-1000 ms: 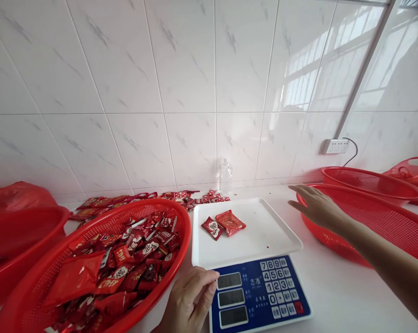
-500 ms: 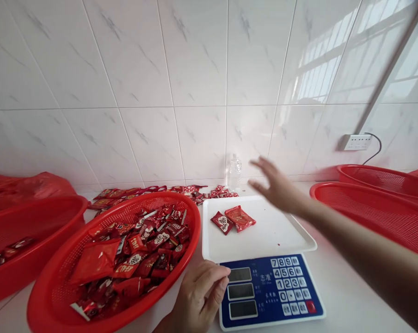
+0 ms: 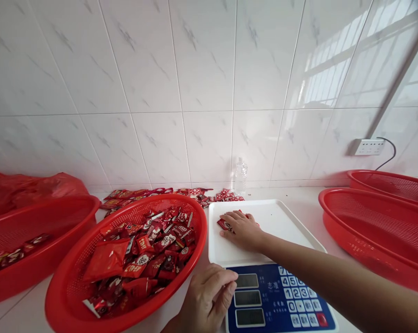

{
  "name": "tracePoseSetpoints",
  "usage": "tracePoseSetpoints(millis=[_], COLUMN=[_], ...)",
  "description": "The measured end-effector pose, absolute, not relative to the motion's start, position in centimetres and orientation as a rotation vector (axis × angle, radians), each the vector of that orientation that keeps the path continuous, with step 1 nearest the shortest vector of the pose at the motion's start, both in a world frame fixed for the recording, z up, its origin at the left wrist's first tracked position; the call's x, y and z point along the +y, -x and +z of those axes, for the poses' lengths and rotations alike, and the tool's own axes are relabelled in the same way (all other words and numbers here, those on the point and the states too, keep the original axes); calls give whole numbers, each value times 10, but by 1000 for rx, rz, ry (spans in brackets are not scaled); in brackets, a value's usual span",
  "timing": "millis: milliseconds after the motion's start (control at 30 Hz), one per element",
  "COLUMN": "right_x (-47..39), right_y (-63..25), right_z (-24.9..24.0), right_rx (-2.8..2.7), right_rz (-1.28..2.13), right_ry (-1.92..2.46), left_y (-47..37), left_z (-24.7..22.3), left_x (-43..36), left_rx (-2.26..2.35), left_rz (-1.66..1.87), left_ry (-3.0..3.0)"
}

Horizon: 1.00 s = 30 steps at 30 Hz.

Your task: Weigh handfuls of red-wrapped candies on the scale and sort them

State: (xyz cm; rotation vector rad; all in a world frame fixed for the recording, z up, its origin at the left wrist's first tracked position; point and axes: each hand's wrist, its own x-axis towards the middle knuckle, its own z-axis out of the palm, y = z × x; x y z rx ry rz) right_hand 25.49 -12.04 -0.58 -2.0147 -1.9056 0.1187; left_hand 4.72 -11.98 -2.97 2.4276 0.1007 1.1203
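My right hand [image 3: 242, 230] lies palm down over red packets [image 3: 224, 225] on the white tray [image 3: 292, 231] of a scale, its fingers spread across them and mostly covering them. Below the tray is the scale's blue panel [image 3: 278, 303] with three dark displays. My left hand [image 3: 209, 296] is at the panel's left edge, thumb and index finger curled near each other; whether anything small is between them cannot be made out. To its left stands a red oval basket [image 3: 52, 296] filled with red and dark red packets [image 3: 153, 249].
Another red basket [image 3: 32, 231] with a few packets is at far left, a red plastic bag [image 3: 56, 185] behind it. Loose packets [image 3: 136, 194] and a clear bottle [image 3: 241, 176] line the wall. Red baskets [image 3: 368, 222] stand at right.
My right hand has come down from above the tray's back right onto the packets and moved left. My left hand keeps its curled shape. The view has shifted slightly.
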Motion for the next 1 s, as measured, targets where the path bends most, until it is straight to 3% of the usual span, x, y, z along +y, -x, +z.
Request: tracePoseSetpoints(millis=[433,767,1000], right_x=[-142,-252,-309], right_y=[-267,-404,-482], right_z=[-4,9,-20], right_rx=[-1847,-1212,-1083], right_rz=[-113,-485,-563], right_ry=[1783,1971,2253], left_y=[-49,-48,-50], left_z=[-35,-36,-39], left_x=[-118,-119,-119], left_rx=[105,102,122], left_rz=[1111,1082,1032], left_ry=[-2422,-2424,-2415])
